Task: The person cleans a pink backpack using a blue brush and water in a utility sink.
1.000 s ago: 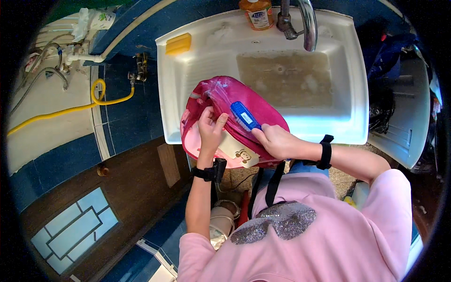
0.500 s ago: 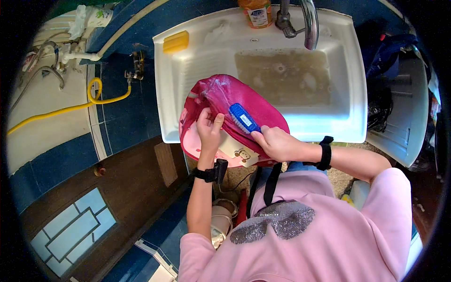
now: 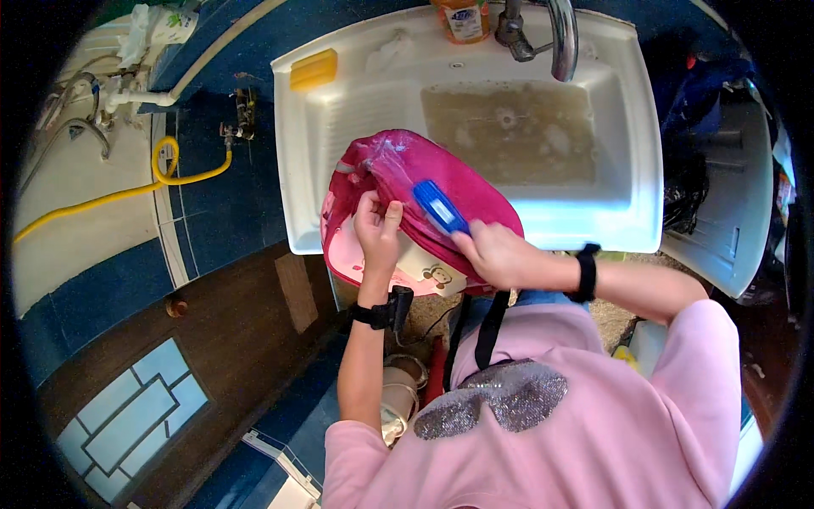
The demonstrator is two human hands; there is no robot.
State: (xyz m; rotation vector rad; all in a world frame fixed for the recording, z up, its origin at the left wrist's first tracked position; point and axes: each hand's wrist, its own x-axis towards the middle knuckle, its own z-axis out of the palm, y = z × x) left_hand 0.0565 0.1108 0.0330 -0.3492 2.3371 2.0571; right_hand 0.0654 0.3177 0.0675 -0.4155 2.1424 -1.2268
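A pink backpack-like fabric bag (image 3: 471, 188) leans over the sink's near left edge, with whitish suds on its upper part. Its lower panel is pale with a small cartoon face printed on it. My left hand (image 3: 378, 227) is closed on the bag's edge near its opening, thumb up; some of its fingers are hidden in the folds. In my right hand (image 3: 502, 254) is a blue scrubbing brush (image 3: 437, 205), gripped at its near end, with its bristle side against the pink fabric. The brush looks slightly blurred.
Murky water (image 3: 509, 136) stands in the white sink (image 3: 305, 195). A yellow soap bar (image 3: 314, 69) lies at its far left corner. An orange bottle (image 3: 463, 20) and a metal faucet (image 3: 563, 42) are at the back. A yellow hose (image 3: 93, 204) runs along the left wall.
The brush has shifted slightly up and left on the bag with my right hand. My left hand keeps its hold; the whole view has moved a little.
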